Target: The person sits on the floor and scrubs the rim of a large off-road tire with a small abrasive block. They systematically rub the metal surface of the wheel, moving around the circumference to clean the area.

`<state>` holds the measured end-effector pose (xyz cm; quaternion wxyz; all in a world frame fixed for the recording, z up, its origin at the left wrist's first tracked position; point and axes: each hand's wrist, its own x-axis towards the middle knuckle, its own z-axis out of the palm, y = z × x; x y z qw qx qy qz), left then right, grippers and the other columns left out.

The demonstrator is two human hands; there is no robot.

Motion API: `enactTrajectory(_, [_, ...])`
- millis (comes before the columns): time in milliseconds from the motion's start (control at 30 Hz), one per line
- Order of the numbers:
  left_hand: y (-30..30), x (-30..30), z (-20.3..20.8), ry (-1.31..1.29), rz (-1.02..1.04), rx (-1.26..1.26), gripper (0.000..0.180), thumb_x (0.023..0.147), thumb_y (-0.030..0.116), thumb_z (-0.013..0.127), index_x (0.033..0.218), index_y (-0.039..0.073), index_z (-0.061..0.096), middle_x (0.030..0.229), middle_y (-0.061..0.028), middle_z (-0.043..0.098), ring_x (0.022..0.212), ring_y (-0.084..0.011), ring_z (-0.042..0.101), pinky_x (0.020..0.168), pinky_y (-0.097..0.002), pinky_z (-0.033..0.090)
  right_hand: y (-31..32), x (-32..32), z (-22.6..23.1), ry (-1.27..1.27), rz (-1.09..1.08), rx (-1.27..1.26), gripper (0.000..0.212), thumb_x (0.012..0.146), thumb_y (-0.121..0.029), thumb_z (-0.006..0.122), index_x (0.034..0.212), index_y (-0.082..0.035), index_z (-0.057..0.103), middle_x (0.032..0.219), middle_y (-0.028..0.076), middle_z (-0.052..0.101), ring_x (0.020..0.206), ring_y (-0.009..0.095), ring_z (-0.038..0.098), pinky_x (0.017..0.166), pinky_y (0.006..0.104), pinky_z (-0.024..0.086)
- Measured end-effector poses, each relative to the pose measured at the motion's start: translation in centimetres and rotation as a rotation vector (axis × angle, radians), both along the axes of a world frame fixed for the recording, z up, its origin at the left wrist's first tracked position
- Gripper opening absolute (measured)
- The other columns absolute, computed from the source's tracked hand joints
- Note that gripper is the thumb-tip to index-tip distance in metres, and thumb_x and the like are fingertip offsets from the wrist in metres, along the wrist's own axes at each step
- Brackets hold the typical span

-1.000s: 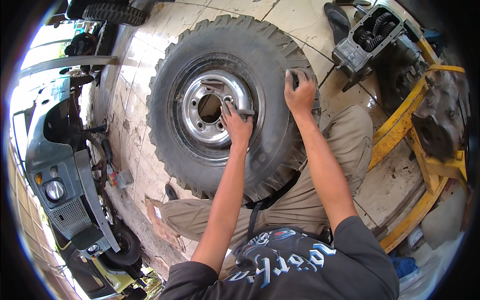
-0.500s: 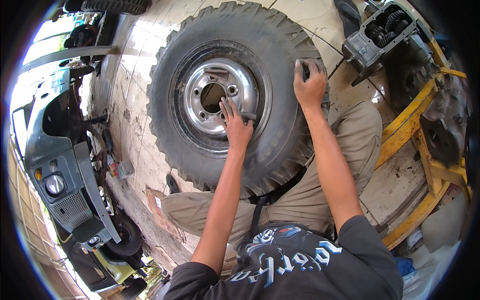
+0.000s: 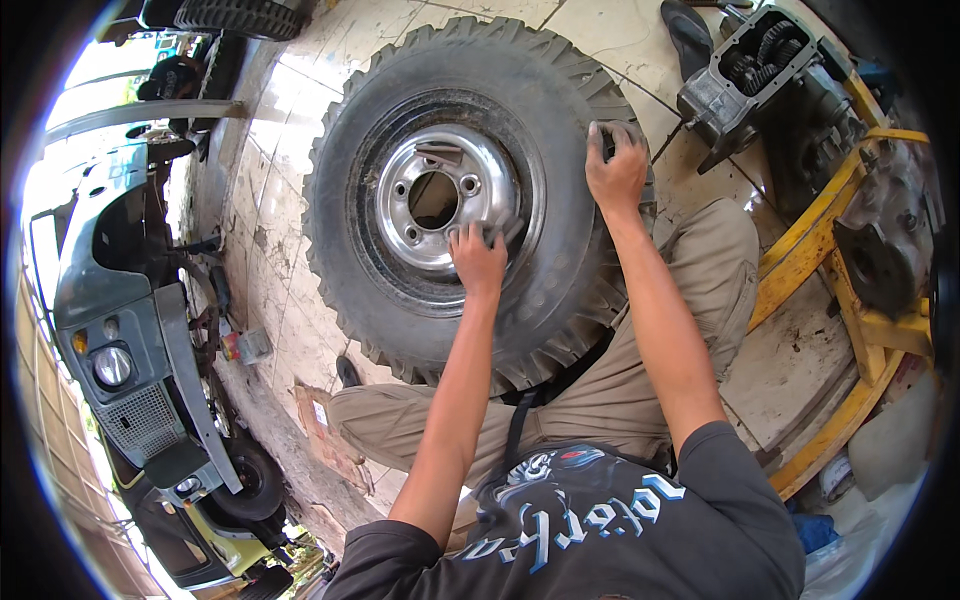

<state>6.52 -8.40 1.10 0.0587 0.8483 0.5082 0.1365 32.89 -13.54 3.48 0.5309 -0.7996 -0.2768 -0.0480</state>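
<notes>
A large off-road tyre [image 3: 560, 235] lies flat before me, mounted on a shiny chrome wheel rim [image 3: 455, 256] with bolt holes around a central opening. My left hand [image 3: 478, 260] is closed on the rim's near right side, fingers curled over a grey folded strip [image 3: 505, 228], perhaps sandpaper; its fingers partly cover it. At the tyre's right shoulder rests my right hand [image 3: 618, 170], thumb and fingers bent round the tread edge. A brownish folded piece [image 3: 438, 155] lies on the rim's far side.
A gearbox with an open housing [image 3: 765, 60] and a yellow metal stand [image 3: 815, 240] are to the right. A dark shoe [image 3: 687, 40] lies beyond. Vehicle front bodywork [image 3: 110, 330] fills the left, near a small container [image 3: 247, 346] on the tiled floor [image 3: 275, 250].
My left hand has drawn back slightly toward me, and its outstretched fingers are now curled. The right hand keeps its place on the tyre. The view has shifted a little.
</notes>
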Motion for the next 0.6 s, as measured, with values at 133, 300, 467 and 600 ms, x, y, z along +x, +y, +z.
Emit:
enactTrajectory(133, [-0.8, -1.4, 0.0, 0.102, 0.048, 0.012, 0.050, 0.078, 0.024, 0.083, 0.118, 0.002, 0.063, 0.125, -0.0155, 0.059, 0.120, -0.0401, 0.053, 0.103, -0.0535, 0.041, -0.1, -0.3, 0.0, 0.046, 0.000, -0.005, 0.022, 0.092, -0.025, 0.071, 0.099, -0.005, 0.073, 0.104, 0.016, 0.069, 0.098, 0.039, 0.063, 0.089, 0.0484, 0.049])
enactTrajectory(300, [-1.4, 0.8, 2.0, 0.061, 0.113, -0.148, 0.070, 0.076, 0.030, 0.085, 0.134, 0.005, 0.053, 0.135, -0.0191, 0.053, 0.128, -0.0408, 0.048, 0.108, -0.0535, 0.037, -0.1, -0.1, -0.2, 0.053, -0.012, -0.003, 0.021, 0.092, -0.025, 0.070, 0.099, -0.005, 0.073, 0.103, 0.016, 0.069, 0.098, 0.039, 0.063, 0.089, 0.0482, 0.049])
enactTrajectory(467, [0.4, 2.4, 0.9, 0.101, 0.064, -0.058, 0.084, 0.078, 0.034, 0.084, 0.146, 0.007, 0.043, 0.141, -0.0215, 0.049, 0.135, -0.0404, 0.043, 0.111, -0.0576, 0.032, 0.1, -0.2, 0.1, 0.043, 0.002, 0.028, 0.021, 0.092, -0.024, 0.071, 0.099, -0.004, 0.072, 0.103, 0.016, 0.068, 0.098, 0.039, 0.062, 0.089, 0.0484, 0.048])
enactTrajectory(600, [1.9, 6.1, 0.5, 0.077, 0.132, -0.049, 0.085, 0.081, 0.032, 0.083, 0.149, 0.007, 0.040, 0.144, -0.0221, 0.047, 0.140, -0.0407, 0.040, 0.114, -0.0594, 0.029, 0.2, -0.2, -0.1, 0.035, 0.035, 0.041, 0.021, 0.092, -0.023, 0.071, 0.099, -0.003, 0.072, 0.103, 0.016, 0.068, 0.098, 0.039, 0.062, 0.089, 0.0480, 0.048])
